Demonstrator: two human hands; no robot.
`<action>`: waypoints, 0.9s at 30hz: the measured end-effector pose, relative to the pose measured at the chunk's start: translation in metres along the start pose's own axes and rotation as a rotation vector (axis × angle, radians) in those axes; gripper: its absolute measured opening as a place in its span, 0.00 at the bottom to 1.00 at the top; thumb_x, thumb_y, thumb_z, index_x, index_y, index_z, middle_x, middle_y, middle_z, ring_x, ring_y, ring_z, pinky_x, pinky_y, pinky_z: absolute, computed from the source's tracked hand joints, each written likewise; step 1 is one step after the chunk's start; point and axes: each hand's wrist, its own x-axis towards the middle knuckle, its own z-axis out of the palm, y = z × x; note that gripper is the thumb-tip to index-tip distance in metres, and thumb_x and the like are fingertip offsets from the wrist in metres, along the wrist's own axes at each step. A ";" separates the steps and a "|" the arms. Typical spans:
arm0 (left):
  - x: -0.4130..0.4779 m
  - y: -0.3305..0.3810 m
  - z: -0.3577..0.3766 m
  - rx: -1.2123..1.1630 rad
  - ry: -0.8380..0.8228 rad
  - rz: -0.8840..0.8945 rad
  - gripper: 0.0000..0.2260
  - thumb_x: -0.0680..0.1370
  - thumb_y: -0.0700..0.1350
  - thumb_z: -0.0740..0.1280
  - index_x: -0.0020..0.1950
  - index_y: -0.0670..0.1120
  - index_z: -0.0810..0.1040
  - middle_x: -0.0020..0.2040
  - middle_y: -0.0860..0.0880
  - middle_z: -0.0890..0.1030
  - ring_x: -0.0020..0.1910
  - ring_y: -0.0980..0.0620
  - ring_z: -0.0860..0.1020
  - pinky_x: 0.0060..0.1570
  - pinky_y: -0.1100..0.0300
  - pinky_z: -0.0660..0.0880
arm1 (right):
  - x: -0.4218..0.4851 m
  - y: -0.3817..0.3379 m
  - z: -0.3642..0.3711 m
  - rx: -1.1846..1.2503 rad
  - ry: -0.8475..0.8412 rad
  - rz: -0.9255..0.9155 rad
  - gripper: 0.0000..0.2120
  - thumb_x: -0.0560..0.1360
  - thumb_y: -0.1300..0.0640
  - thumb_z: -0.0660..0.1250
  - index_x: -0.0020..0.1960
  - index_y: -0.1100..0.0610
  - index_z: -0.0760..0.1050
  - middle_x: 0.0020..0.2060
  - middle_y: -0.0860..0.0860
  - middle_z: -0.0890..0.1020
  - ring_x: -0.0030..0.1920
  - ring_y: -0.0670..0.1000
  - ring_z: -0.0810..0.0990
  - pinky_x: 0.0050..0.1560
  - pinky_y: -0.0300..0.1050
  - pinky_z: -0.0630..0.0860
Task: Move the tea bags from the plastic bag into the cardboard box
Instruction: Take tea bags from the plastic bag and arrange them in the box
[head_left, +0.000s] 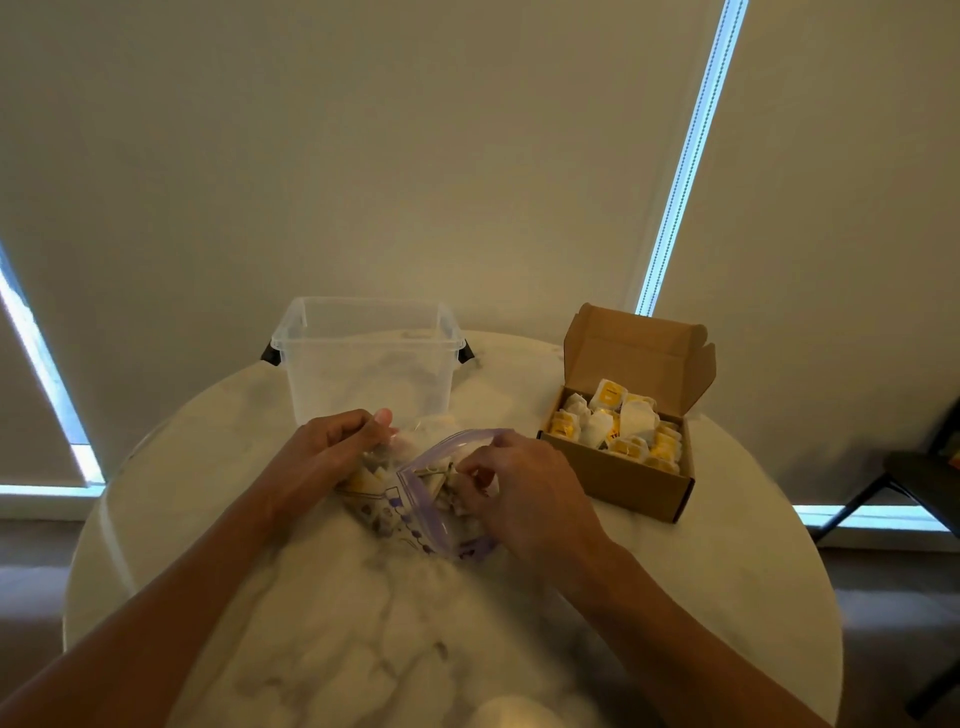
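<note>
- Filling the whole background, pale roller blinds (415, 156) hang behind the table, with thin strips of blue daylight at their edges.
- A round, marble-patterned table (322, 623) takes up the lower half of the view, and everything else stands on it.
- A clear plastic tub (363, 374) with dark side clips stands upright at the far edge of the table, just behind the hands. What it holds cannot be made out.
- A dark chair (914, 478) stands on the floor at the far right, partly out of view.
- The cardboard box (623, 483) sits at the far right of the table, well apart from the tub. Its lid is flipped up and back, and it is packed nearly to the rim with white and yellow tea bags (618, 421).
- The plastic bag (415, 514), clear with a purple zip rim and a purple print, lies near the middle of the table, just in front of the tub. Its mouth gapes open towards the right hand, and more tea bags show through its side.
- The left hand (327, 447) grips the far left part of the bag, with fingers curled round the plastic and the thumb pointing up.
- The right hand (524, 488) is at the bag's mouth, with the purple rim looping over its knuckles. Its fingertips are curled inwards among the contents, but whether they pinch a tea bag or the rim cannot be told.
</note>
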 end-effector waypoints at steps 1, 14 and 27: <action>0.000 0.001 0.000 -0.002 0.005 0.000 0.22 0.85 0.65 0.62 0.48 0.54 0.88 0.48 0.53 0.90 0.48 0.52 0.87 0.58 0.50 0.79 | 0.000 0.002 -0.001 0.060 0.020 0.000 0.10 0.82 0.45 0.70 0.59 0.45 0.87 0.53 0.44 0.82 0.47 0.44 0.79 0.50 0.41 0.79; -0.003 0.009 0.001 -0.034 -0.016 0.031 0.16 0.84 0.60 0.67 0.45 0.52 0.85 0.37 0.53 0.84 0.34 0.60 0.78 0.43 0.58 0.72 | -0.006 0.031 -0.052 0.975 0.046 0.295 0.08 0.80 0.54 0.74 0.58 0.50 0.88 0.48 0.47 0.90 0.46 0.49 0.87 0.47 0.44 0.83; 0.009 -0.012 -0.004 -0.117 -0.015 -0.019 0.09 0.89 0.42 0.65 0.51 0.46 0.82 0.39 0.33 0.78 0.32 0.44 0.71 0.35 0.56 0.70 | -0.012 0.132 -0.077 0.555 0.661 0.520 0.09 0.81 0.59 0.71 0.53 0.45 0.86 0.51 0.43 0.87 0.49 0.45 0.87 0.52 0.40 0.84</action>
